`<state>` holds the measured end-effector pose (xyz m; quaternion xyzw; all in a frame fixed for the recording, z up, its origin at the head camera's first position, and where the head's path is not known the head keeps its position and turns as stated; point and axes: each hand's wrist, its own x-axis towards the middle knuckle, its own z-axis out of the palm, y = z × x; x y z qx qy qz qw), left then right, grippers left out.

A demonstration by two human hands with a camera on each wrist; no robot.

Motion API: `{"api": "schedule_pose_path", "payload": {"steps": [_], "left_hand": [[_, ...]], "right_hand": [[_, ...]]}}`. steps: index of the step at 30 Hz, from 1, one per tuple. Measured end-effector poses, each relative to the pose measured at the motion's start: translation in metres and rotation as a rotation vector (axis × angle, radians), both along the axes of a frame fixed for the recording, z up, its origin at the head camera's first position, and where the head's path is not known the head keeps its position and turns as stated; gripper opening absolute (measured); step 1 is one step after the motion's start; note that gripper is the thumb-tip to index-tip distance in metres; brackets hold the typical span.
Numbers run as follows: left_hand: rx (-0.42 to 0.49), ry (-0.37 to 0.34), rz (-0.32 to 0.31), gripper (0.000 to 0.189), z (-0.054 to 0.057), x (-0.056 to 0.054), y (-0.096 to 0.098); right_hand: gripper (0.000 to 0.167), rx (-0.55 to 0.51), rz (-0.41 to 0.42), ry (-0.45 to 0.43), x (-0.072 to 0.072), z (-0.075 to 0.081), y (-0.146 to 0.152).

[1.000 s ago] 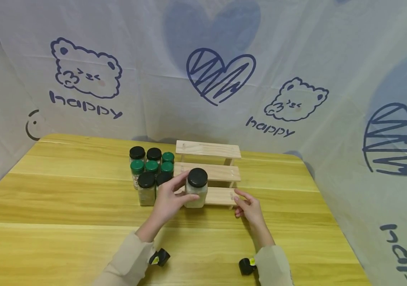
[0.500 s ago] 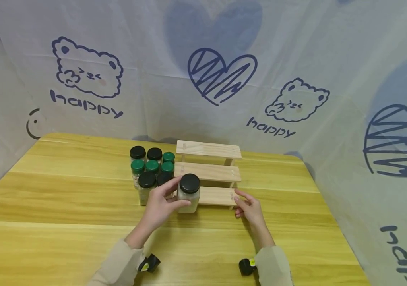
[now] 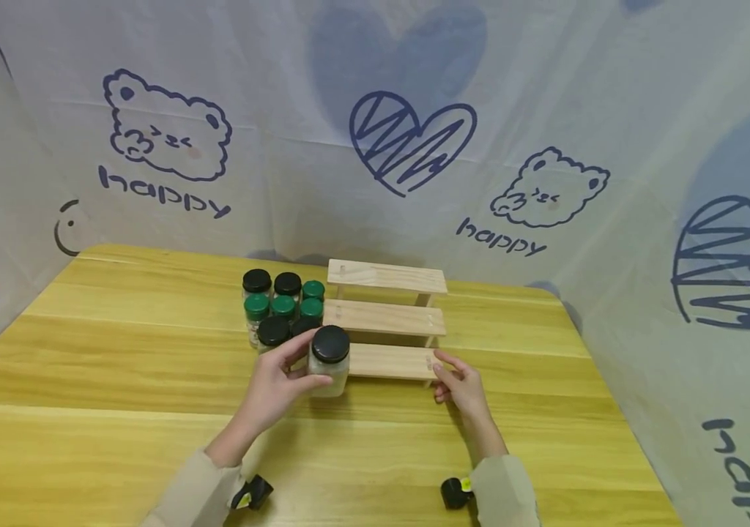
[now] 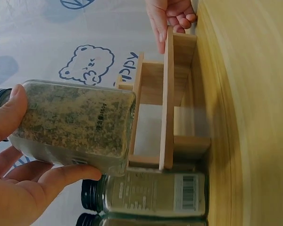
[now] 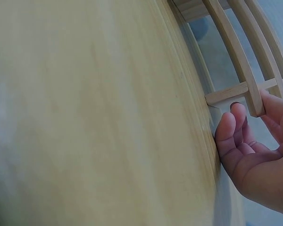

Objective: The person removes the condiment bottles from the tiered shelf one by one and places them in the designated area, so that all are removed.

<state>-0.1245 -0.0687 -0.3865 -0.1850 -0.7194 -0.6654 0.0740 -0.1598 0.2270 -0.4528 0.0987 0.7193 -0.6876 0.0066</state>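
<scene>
My left hand (image 3: 272, 388) grips a square glass spice jar (image 3: 329, 377) with a black lid, raised in front of the left end of a three-step wooden rack (image 3: 384, 318). In the left wrist view greenish-brown flakes fill the jar (image 4: 75, 122), which my thumb and fingers hold near its lid end. My right hand (image 3: 466, 391) holds the right end of the rack's lowest step. From the right wrist, curled fingers (image 5: 226, 127) show below that step (image 5: 236, 61), with the rest of the hand at its end.
Several jars stand close together left of the rack, some with green lids (image 3: 284, 306) and some with black lids (image 3: 256, 279). All of this is on a wooden table (image 3: 118, 351). A printed cloth (image 3: 269, 110) hangs behind the table.
My left hand has carried the jar leftward and a little toward me, away from the middle of the rack's front. My right hand stays at the rack's right end.
</scene>
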Motion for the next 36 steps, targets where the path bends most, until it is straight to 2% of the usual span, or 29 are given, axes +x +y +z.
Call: {"api": "schedule_pose_path", "payload": {"steps": [9, 15, 26, 33, 36], "left_hand": [[-0.019, 0.062, 0.008, 0.059, -0.008, 0.004, -0.014], [-0.036, 0.054, 0.005, 0.059, -0.015, 0.004, -0.025], [-0.068, 0.091, -0.014, 0.06, -0.014, 0.011, -0.043], [-0.108, 0.109, 0.035, 0.062, -0.018, 0.013, -0.055], [-0.102, 0.119, 0.038, 0.062, -0.019, 0.013, -0.061]], "right_hand": [[0.034, 0.0, -0.005, -0.017, -0.001, -0.006, 0.002], [0.034, 0.002, -0.008, -0.021, -0.001, -0.007, 0.002], [0.034, -0.01, -0.019, -0.015, -0.004, -0.006, 0.002], [0.035, -0.016, -0.025, -0.029, -0.003, -0.003, 0.001], [0.035, -0.016, -0.023, -0.029, -0.003, -0.001, 0.0]]}}
